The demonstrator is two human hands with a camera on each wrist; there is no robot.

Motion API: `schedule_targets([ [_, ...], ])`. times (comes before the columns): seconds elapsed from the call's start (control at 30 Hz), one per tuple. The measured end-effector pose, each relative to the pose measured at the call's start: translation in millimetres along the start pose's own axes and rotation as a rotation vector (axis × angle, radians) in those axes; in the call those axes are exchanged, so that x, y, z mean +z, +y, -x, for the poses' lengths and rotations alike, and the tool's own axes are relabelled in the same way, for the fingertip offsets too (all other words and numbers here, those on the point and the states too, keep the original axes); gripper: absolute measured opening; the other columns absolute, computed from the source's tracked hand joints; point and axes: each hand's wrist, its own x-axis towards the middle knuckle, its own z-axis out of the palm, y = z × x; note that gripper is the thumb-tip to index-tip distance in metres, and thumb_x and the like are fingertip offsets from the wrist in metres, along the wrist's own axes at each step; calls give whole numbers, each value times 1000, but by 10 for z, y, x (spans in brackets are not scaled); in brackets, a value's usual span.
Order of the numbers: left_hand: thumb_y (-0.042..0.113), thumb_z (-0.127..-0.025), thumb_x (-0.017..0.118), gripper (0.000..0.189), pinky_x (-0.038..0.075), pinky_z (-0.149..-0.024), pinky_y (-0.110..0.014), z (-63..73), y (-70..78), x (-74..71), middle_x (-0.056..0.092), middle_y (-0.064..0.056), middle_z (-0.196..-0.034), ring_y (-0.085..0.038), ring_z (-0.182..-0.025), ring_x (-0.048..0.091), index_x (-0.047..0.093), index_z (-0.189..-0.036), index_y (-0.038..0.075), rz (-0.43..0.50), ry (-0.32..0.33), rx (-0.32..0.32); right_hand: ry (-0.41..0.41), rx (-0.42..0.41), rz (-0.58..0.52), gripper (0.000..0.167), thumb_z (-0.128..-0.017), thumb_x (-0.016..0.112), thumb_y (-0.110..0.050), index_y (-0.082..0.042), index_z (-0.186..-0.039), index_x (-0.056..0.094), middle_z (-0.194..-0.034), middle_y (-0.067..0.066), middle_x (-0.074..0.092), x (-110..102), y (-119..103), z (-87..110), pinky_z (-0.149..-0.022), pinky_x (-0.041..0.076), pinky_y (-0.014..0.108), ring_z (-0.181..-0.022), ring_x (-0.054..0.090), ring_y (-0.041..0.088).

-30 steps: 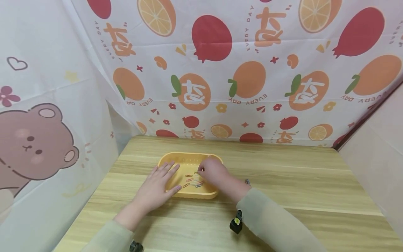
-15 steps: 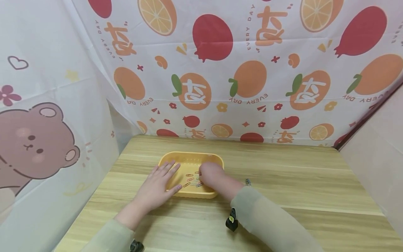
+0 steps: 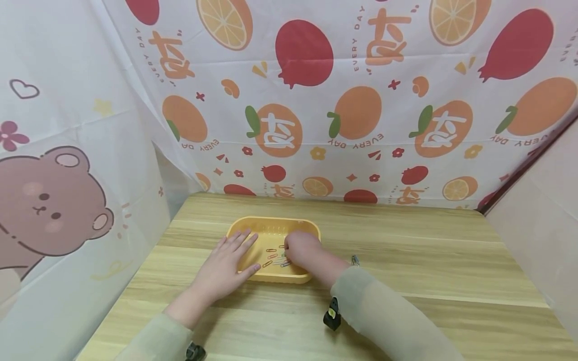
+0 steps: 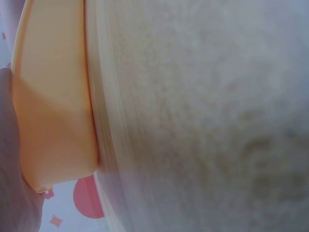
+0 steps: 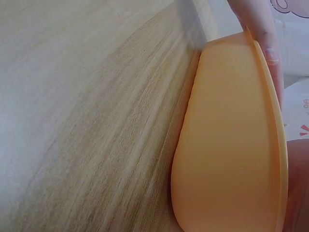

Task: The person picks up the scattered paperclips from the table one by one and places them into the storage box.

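A shallow yellow plastic tray [image 3: 271, 279] sits on the table, with several coloured paper clips [image 3: 267, 264] scattered on its floor. Across its left rim rests my left hand [image 3: 224, 265], fingers spread and straight, thumb over the front edge. My right hand [image 3: 304, 249] reaches inside at the right end, fingers curled down beside the clips. Its fingertips are hidden behind the hand, and I cannot tell whether they pinch a clip. Both wrist views show mostly the tray's outer wall [image 4: 53, 106]; the left thumb [image 5: 272, 55] appears by the rim in the right wrist view.
A small cluster of paper clips [image 3: 355, 260] lies on the wooden table [image 3: 433, 250], right of the tray and just beyond the right sleeve. Fruit-printed cloth [image 3: 311, 115] hangs behind the table, and a bear-printed cloth [image 3: 49, 200] hangs at the left.
My right hand has lowered and shifted slightly left in the tray, its fingertips going out of sight; it has barely moved in the last half second. The left hand stays on the rim.
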Motion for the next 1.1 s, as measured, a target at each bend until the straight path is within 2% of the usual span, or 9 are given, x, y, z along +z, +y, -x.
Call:
schedule_targets([
  [0.13,62,-94,53,77,12,-121,-54,1,0,1,29,-5,-161,-31,-148,25,34,-156,21,11,6,2,12,-9,-24,15,-92,66,-22,-18,-82,76,-75,-10,64,-20,-7,18,-68,50,28,-67,54,10],
  [0.27,63,-94,52,77,12,-121,-54,2,-2,13,29,-5,-162,-31,-148,24,34,-156,22,5,9,1,36,-12,-40,14,-93,67,-26,-20,-89,78,-82,-11,68,-40,-4,47,-72,51,29,-72,56,9],
  [0.47,63,-94,53,77,14,-121,-55,-6,6,13,31,-7,-160,-32,-147,26,35,-155,20,6,29,11,79,-15,-85,12,-92,70,-30,-20,-91,78,-86,-9,69,-73,35,94,-73,50,29,-76,58,10],
  [0.67,64,-94,51,78,14,-120,-56,-2,15,6,30,-8,-161,-33,-147,26,34,-156,20,-3,25,4,124,-38,-195,20,-92,70,-34,-19,-102,77,-78,-9,60,-105,83,131,-63,46,25,-72,55,9],
  [0.73,65,-94,50,78,13,-121,-55,-1,16,-1,29,-7,-161,-33,-147,26,34,-156,20,-3,20,0,150,-44,-242,19,-92,71,-34,-19,-102,77,-76,-9,58,-133,94,154,-60,45,25,-70,53,9],
  [0.93,62,-94,54,77,14,-120,-56,-2,23,4,30,-7,-161,-33,-147,26,35,-155,20,4,25,-1,226,-19,-363,20,-92,72,-33,-19,-105,77,-78,-8,58,-219,129,234,-61,45,25,-75,53,12],
  [1.1,61,-94,55,77,15,-120,-57,-3,22,14,31,-8,-160,-34,-147,27,36,-155,19,6,37,5,268,43,-498,24,-93,71,-34,-20,-111,77,-84,-6,60,-264,191,301,-63,46,28,-80,54,16],
])
